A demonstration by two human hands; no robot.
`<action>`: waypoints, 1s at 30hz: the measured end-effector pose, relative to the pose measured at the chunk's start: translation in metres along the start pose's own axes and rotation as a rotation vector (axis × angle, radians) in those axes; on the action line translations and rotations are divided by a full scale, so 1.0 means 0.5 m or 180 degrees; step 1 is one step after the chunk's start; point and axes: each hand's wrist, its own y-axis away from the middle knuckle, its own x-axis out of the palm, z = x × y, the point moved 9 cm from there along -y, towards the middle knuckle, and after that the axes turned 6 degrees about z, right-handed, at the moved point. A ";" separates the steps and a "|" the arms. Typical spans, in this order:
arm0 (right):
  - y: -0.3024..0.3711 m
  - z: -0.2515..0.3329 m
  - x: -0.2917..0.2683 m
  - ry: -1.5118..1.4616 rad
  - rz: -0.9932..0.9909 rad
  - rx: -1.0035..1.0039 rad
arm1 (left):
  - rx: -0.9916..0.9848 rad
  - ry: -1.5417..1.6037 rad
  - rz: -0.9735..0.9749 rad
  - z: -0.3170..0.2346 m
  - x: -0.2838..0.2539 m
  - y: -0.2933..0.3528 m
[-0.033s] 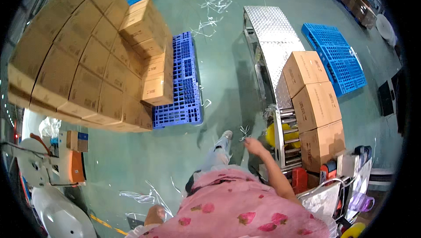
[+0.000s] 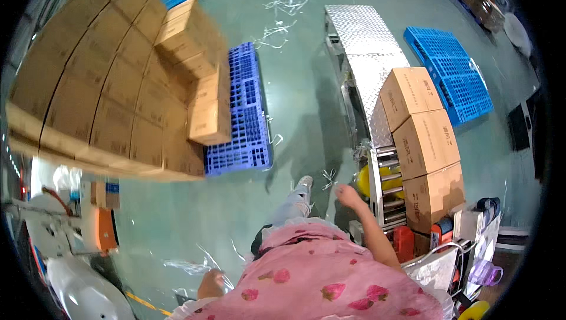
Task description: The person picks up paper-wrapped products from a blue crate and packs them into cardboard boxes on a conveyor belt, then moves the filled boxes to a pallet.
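Observation:
My right hand [image 2: 349,196] is out ahead of my body, left of the roller conveyor [image 2: 387,166], with its fingers curled in and nothing visible in them. My left hand [image 2: 210,284] hangs low by my side; its fingers are small and blurred. Neither hand touches a carton. On the conveyor to my right stand brown cartons [image 2: 424,143] in a row. A tall stack of brown cartons [image 2: 112,78] rises at the left, next to lower cartons [image 2: 209,120] on a blue-violet pallet [image 2: 239,158].
Loose white strapping [image 2: 328,178] lies on the green floor by my foot, with more strapping [image 2: 286,4] farther off. Right of the conveyor's metal plate [image 2: 365,43] lies a blue pallet [image 2: 451,75]. A machine with an orange part [image 2: 105,228] stands at left; a purple cup [image 2: 485,273] is at lower right.
My right hand has shifted slightly to the right, and my left hand a little forward. The view has moved slightly; the cartons stay in place.

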 end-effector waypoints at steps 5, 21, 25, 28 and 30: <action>0.023 -0.165 -0.177 -0.0385 -0.0949 0.0970 | 0.0891 -0.0905 -0.1606 -0.533 -0.479 -0.118; -0.224 -0.432 -0.844 0.0349 -0.3125 0.1777 | 0.5245 -0.2172 -0.2136 -2.421 -0.393 0.521; -0.441 -0.543 -0.988 0.0243 -0.2527 0.2871 | 0.4130 -0.2469 -0.1686 -2.559 -0.336 0.455; -0.523 -0.565 -1.009 0.0588 -0.2541 0.2833 | 0.3712 -0.2486 -0.2162 -2.489 -0.349 0.470; -0.578 -0.521 -1.054 0.0628 -0.2620 0.2786 | 0.3831 -0.1953 -0.2069 -2.377 -0.413 0.449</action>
